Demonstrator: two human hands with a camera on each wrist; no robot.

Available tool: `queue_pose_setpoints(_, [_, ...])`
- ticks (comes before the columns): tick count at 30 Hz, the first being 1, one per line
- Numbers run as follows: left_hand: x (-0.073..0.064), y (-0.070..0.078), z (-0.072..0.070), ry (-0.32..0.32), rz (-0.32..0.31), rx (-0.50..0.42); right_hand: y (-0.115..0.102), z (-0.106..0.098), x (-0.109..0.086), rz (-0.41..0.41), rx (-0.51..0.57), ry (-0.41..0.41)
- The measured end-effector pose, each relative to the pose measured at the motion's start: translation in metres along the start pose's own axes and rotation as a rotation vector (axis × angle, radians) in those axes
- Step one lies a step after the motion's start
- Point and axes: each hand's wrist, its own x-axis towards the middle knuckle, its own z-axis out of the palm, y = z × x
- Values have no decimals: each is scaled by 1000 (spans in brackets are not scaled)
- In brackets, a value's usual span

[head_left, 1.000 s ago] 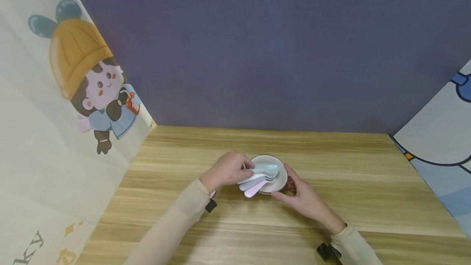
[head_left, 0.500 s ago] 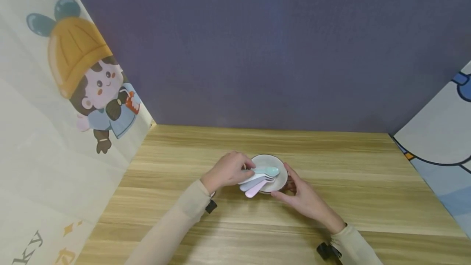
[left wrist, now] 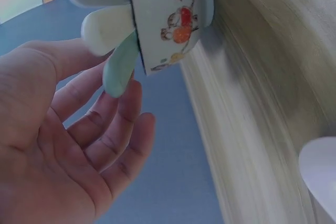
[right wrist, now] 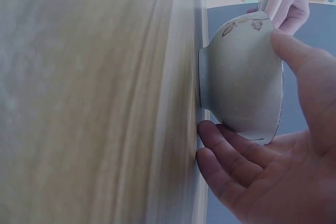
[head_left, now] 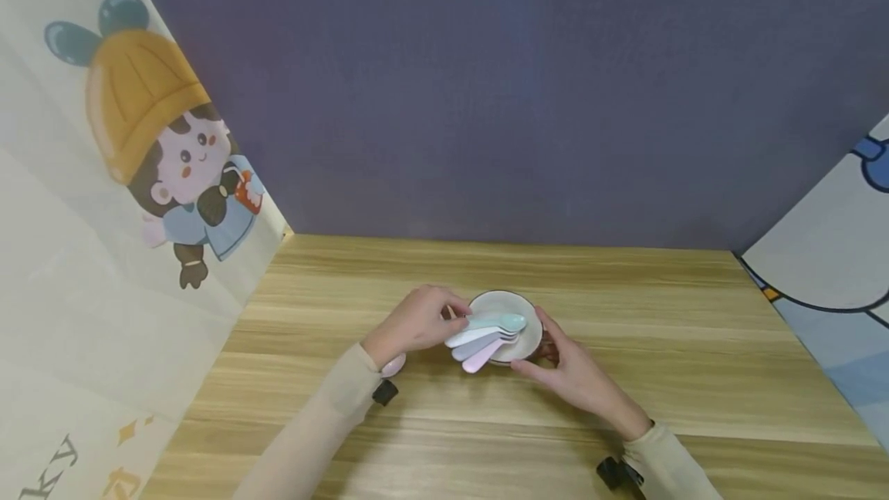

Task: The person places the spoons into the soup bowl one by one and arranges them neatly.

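Observation:
A white bowl (head_left: 505, 304) with a dark rim stands on the wooden table; orange and red figures decorate its side in the left wrist view. Several spoons lean in it, handles fanned over the left rim: a mint spoon (head_left: 512, 322), a white spoon (head_left: 458, 339), a grey-lilac spoon (head_left: 467, 349) and a pink spoon (head_left: 478, 361). My left hand (head_left: 417, 320) is at the mint handle's end, fingers loosely bent and not wrapped round it. My right hand (head_left: 572, 376) holds the bowl's right side, thumb at the rim, fingers around the lower wall (right wrist: 241, 77).
A pale pink spoon head (head_left: 393, 365) lies on the table (head_left: 444, 438) beside the left wrist, its remainder hidden by the arm. A dark blue-grey panel (head_left: 514, 99) rises behind the table. Printed panels (head_left: 69, 253) flank both sides.
My left hand has drawn back to the left from the mint spoon, which now rests in the bowl. More of the loose pink spoon shows by the wrist. The right hand keeps its place.

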Motion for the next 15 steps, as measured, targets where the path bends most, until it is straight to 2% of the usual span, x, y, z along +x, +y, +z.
queue_pose_setpoints(15, [-20,-13,-12,83,7,-7,-1,-2,0,4,-16,3])
